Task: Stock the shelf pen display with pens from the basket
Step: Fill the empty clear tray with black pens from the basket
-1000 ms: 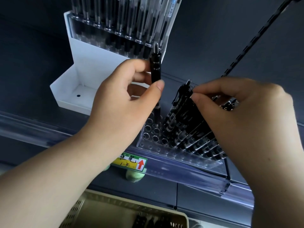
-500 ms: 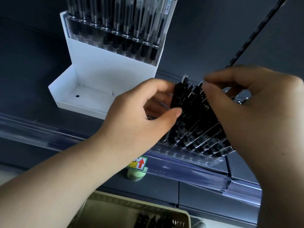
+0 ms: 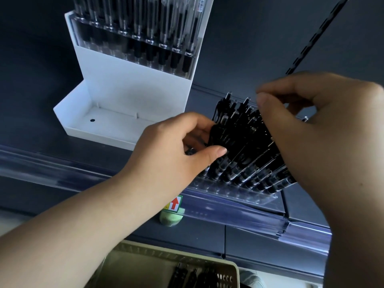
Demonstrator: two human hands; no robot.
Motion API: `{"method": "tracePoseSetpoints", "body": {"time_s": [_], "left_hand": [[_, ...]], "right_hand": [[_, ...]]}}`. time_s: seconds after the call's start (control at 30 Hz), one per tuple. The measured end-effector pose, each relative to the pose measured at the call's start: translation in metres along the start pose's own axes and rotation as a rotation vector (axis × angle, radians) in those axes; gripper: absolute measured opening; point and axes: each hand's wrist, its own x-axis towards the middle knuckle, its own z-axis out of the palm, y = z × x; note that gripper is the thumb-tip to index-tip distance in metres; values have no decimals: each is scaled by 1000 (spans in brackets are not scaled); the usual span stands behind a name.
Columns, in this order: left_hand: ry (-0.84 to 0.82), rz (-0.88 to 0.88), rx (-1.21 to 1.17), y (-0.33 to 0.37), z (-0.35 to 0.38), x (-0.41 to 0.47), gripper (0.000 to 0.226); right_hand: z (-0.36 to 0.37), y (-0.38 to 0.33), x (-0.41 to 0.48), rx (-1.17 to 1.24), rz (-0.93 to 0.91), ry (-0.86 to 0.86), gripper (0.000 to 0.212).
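The left hand (image 3: pixel 172 150) is pinching a black pen (image 3: pixel 216 136) between thumb and fingers. Just beside it, the right hand (image 3: pixel 311 129) is gripping the bunch of pens (image 3: pixel 245 146) in the clear pen display (image 3: pixel 239 191). The basket (image 3: pixel 230 267) is sitting below both hands.

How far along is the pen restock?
Done: the clear pen display holds rows of black pens. In hand: the left hand grips one pen at the rows' left edge while the right hand pinches the standing tops. Left: a few spare pens lie in the basket.
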Motion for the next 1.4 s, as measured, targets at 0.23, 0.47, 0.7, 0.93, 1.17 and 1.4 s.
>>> {"method": "tracePoseSetpoints", "body": {"time_s": [0.23,0.47,0.7,0.93,1.17,1.4], "left_hand": [[50,108,170,-2,5,-3,22],[12,80,246,-7,1,1,26],[-9,167,515,-15,-13,-10,26],[-17,372,764,-21,-24,-44,31],[-180,308,831,-41,-12,-101,25],[-479,-329,858,-107,30,-158,26]], "right_hand": [[1,1,0,13,9,-18,10],[1,-2,-1,-10,3,-10,9],[-6,-9,-17,-51,-78,12,11],[2,-11,-76,-111,-129,-174,15],[27,-8,-148,-283,15,-739,24],[72,13,-209,-321,417,-1218,30]]}}
